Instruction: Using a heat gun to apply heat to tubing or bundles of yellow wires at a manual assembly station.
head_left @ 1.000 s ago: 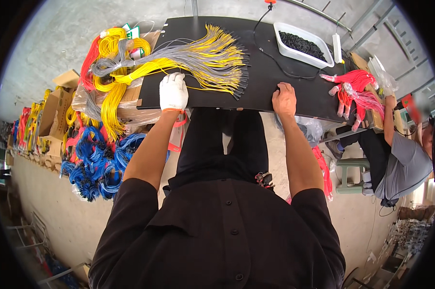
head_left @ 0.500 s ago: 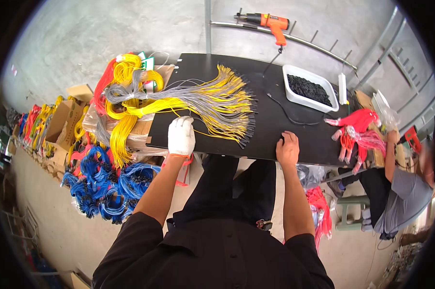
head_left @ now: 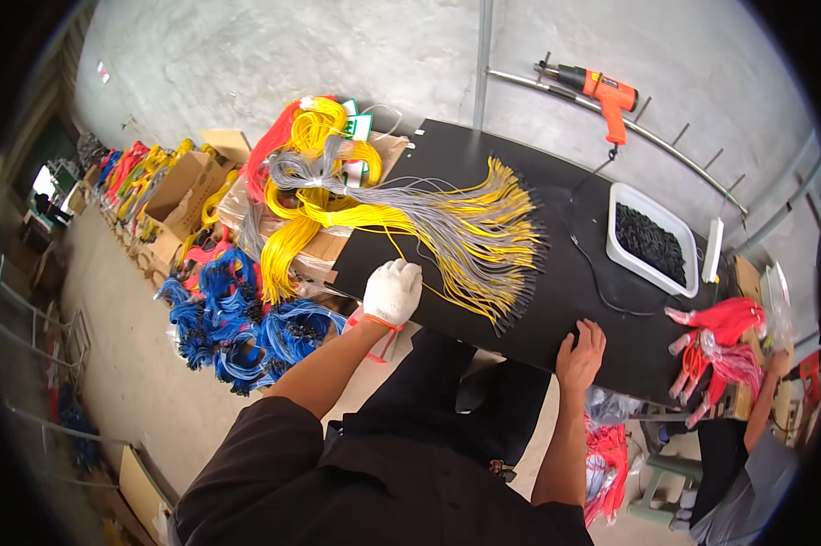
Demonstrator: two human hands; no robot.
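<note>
My left hand (head_left: pixel 393 293), in a white knit glove, rests on the near edge of the black table (head_left: pixel 601 350), its bent fingers laid on the top with nothing visible in them. Just beyond it lies a big fanned bundle of yellow and grey wires (head_left: pixel 456 223) with dark tips, tied at its left part. A loose yellow wire runs close to the gloved fingers. Bare and holding nothing, my right hand (head_left: pixel 581 357) lies on the near edge farther right, its fingers stretched onto the tabletop.
A white tray (head_left: pixel 614 244) of small black parts stands at the right. An orange heat gun (head_left: pixel 610 98) hangs on a wall rail. Red bundles (head_left: pixel 721 341) lie at the right end, near a seated person (head_left: pixel 760 473). Blue wire coils (head_left: pixel 224 305) and a cardboard box (head_left: pixel 178 205) are left.
My view has turned, so the table and wires appear farther right and more tilted. Both hands stay at the table's near edge; the wire bundle has not visibly moved.
</note>
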